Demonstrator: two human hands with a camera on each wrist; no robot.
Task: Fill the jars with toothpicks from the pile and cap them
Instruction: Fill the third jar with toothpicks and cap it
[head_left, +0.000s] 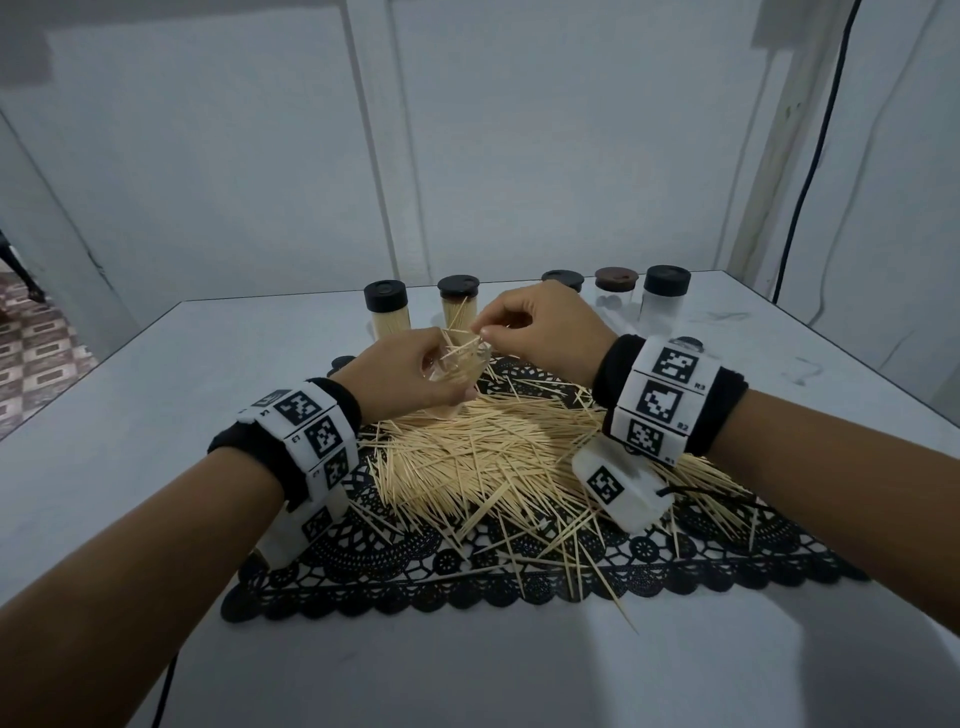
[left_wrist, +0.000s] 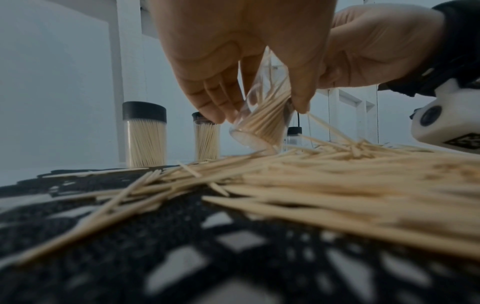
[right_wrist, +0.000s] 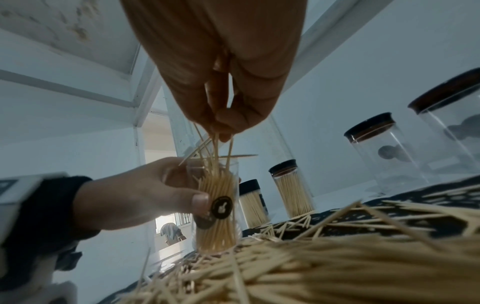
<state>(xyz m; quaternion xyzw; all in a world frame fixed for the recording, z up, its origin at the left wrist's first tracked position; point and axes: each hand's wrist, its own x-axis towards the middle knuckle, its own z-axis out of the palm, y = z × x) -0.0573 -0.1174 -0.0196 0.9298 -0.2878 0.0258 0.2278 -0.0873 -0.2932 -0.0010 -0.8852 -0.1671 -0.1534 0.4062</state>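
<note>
My left hand (head_left: 441, 371) grips a clear, uncapped jar (head_left: 464, 364) that stands tilted at the far edge of the toothpick pile (head_left: 498, 457). The jar (right_wrist: 218, 216) is partly filled with toothpicks and bears a round black label. My right hand (head_left: 485, 330) pinches several toothpicks (right_wrist: 215, 150) just above the jar's mouth, their lower ends inside it. In the left wrist view the jar (left_wrist: 262, 123) leans between thumb and fingers. The pile lies on a black lace mat (head_left: 415, 571).
Two capped jars full of toothpicks (head_left: 387, 312) (head_left: 458, 301) stand behind the hands. Empty capped jars (head_left: 666, 296) (head_left: 615, 286) stand at the back right. A small dark cap-like thing (head_left: 340, 362) lies left of the mat. A black cable (head_left: 810, 156) hangs at the right wall.
</note>
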